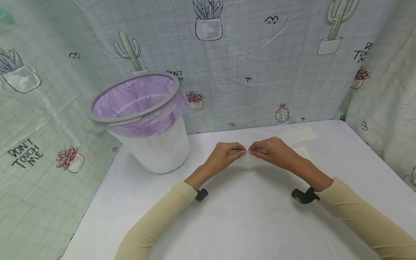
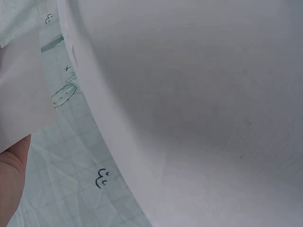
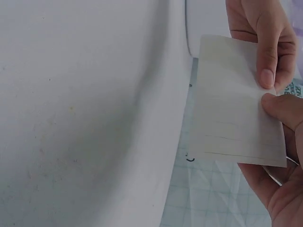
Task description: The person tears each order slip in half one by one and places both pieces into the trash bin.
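Note:
Both hands meet above the white table [image 1: 227, 213] at its far middle. Between them is a small sheet of lined paper [image 3: 232, 104], seen almost edge-on from the head. My left hand [image 1: 224, 155] pinches its upper part in the right wrist view, thumb laid flat on the front face. Just below, my right hand [image 1: 276, 151] grips the same edge, with thumb in front and fingers behind. The two thumb tips lie close together. In the left wrist view the paper [image 2: 23, 94] shows a blank side, with part of a hand [image 2: 12, 179] under it.
A white bin [image 1: 159, 153] with a grey rim and purple liner stands at the back left. Two paper sheets, one farther back [image 1: 299, 134] and one partly behind the right forearm [image 1: 302, 152], lie on the table. A cactus-print curtain [image 1: 234, 61] hangs behind.

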`<move>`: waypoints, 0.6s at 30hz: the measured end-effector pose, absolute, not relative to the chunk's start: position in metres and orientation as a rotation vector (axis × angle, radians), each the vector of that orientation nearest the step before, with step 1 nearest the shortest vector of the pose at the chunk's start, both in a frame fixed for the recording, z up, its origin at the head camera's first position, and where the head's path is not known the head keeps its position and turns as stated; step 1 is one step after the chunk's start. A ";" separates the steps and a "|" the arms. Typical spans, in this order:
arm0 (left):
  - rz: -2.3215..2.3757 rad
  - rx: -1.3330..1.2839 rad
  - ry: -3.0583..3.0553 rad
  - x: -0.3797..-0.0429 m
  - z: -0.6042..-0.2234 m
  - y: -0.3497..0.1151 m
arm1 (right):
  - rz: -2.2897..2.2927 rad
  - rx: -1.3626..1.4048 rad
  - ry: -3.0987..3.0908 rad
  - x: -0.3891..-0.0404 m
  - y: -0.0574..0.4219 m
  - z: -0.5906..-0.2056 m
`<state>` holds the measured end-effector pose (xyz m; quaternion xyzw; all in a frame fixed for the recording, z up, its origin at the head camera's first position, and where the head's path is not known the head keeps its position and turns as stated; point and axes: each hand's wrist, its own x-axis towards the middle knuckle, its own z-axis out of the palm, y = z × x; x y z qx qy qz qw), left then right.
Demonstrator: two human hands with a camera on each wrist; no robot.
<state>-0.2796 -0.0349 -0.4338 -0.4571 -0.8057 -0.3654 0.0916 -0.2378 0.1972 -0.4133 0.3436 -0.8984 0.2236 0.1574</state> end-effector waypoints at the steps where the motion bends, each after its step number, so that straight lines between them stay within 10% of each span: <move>1: -1.097 -1.355 -2.384 -0.280 -0.433 -0.035 | 0.654 0.977 -2.558 -0.238 0.197 -0.413; 18: -1.234 -1.305 -2.269 -0.274 -0.413 -0.035 | 0.711 0.992 -2.333 -0.233 0.196 -0.399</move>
